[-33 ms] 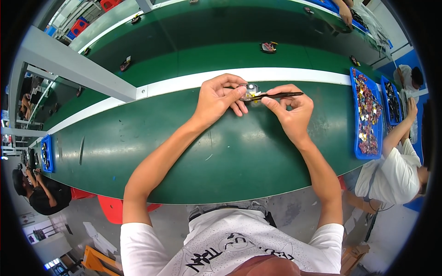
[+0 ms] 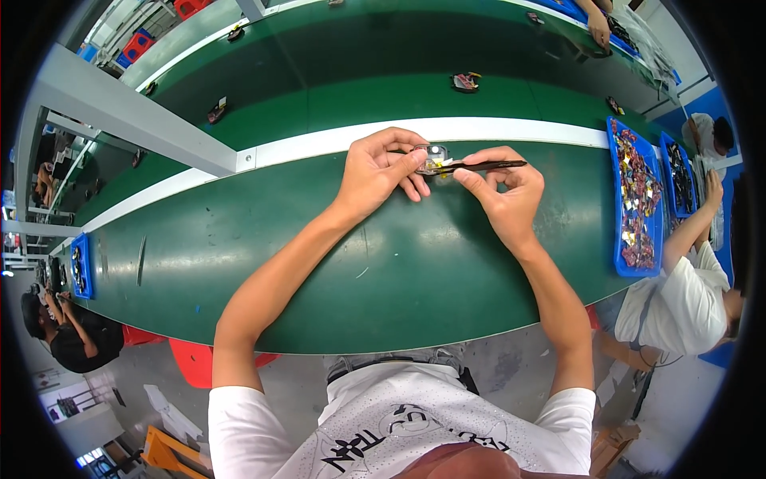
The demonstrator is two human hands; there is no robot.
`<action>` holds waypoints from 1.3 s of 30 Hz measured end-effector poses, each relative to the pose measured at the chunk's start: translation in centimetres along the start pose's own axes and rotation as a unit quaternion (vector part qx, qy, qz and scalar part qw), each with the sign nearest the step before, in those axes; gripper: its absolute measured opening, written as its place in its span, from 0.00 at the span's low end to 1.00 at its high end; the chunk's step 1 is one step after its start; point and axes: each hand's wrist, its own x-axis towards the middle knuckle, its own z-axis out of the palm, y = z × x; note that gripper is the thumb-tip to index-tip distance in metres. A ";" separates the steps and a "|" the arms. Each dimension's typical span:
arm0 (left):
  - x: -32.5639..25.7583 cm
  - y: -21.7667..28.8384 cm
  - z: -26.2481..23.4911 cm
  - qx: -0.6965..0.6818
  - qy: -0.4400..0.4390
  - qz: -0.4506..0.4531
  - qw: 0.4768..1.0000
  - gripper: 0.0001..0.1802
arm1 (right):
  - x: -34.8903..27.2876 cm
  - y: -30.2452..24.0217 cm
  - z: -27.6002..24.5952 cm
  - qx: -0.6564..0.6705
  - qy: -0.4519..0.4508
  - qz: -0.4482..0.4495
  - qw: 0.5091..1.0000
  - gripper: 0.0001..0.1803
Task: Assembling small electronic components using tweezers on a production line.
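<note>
Over the far side of the green workbench (image 2: pixel 399 271), my left hand (image 2: pixel 379 172) is closed on a small electronic assembly (image 2: pixel 436 153). Its casing looks dark and partly clear, with white and yellow bits at its lower edge. Fingers and thumb cover its left side. Black tweezers (image 2: pixel 499 164) are pinched in my right hand (image 2: pixel 511 195), lying nearly level. Their tip points left and reaches the near edge of the assembly; whether it grips a part there is too small to tell.
At the right stands a blue tray (image 2: pixel 617 239) heaped with small colourful parts, beside another blue tray (image 2: pixel 692 209) of black pieces. A blue bin (image 2: pixel 86 287) sits far left. Beyond the white rail (image 2: pixel 319 147), a green belt carries scattered assemblies (image 2: pixel 464 82). A co-worker (image 2: pixel 678 295) works at right.
</note>
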 end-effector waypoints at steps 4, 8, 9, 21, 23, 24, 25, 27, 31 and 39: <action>0.0 0.0 0.4 -0.009 -0.003 0.004 1.000 0.12 | -0.3 -0.2 -0.2 -0.047 -0.003 -0.053 0.997 0.08; 0.0 -0.3 0.4 -0.002 0.003 0.016 1.000 0.14 | -0.3 -0.3 0.2 -0.083 -0.005 -0.109 0.991 0.08; 0.0 -0.3 0.4 -0.002 0.003 0.015 1.000 0.14 | -0.3 -0.2 0.2 -0.082 -0.006 -0.109 0.991 0.08; -0.2 0.0 0.7 0.005 0.002 0.001 1.000 0.13 | -0.4 0.4 0.2 -0.112 -0.004 -0.151 0.982 0.07; -0.2 -0.1 0.7 0.007 0.000 0.005 1.000 0.13 | -0.4 0.5 0.2 -0.114 0.000 -0.150 0.982 0.07; -0.2 -0.1 0.8 0.007 0.000 0.005 1.000 0.13 | -0.4 0.4 0.2 -0.114 -0.001 -0.150 0.982 0.07; -0.2 -0.1 0.8 0.006 -0.002 0.005 1.000 0.13 | -0.5 0.3 0.3 -0.113 0.001 -0.150 0.982 0.07; -0.2 -0.1 0.7 0.006 -0.001 0.005 1.000 0.13 | -0.4 0.1 0.3 -0.111 0.001 -0.150 0.982 0.07; -0.1 -0.1 0.7 0.012 -0.010 -0.002 1.000 0.13 | -0.3 -0.1 0.1 -0.125 -0.016 -0.176 0.976 0.08; -0.3 0.0 0.8 0.029 -0.013 0.012 0.999 0.14 | 0.0 0.1 0.0 -0.138 -0.036 -0.279 0.950 0.09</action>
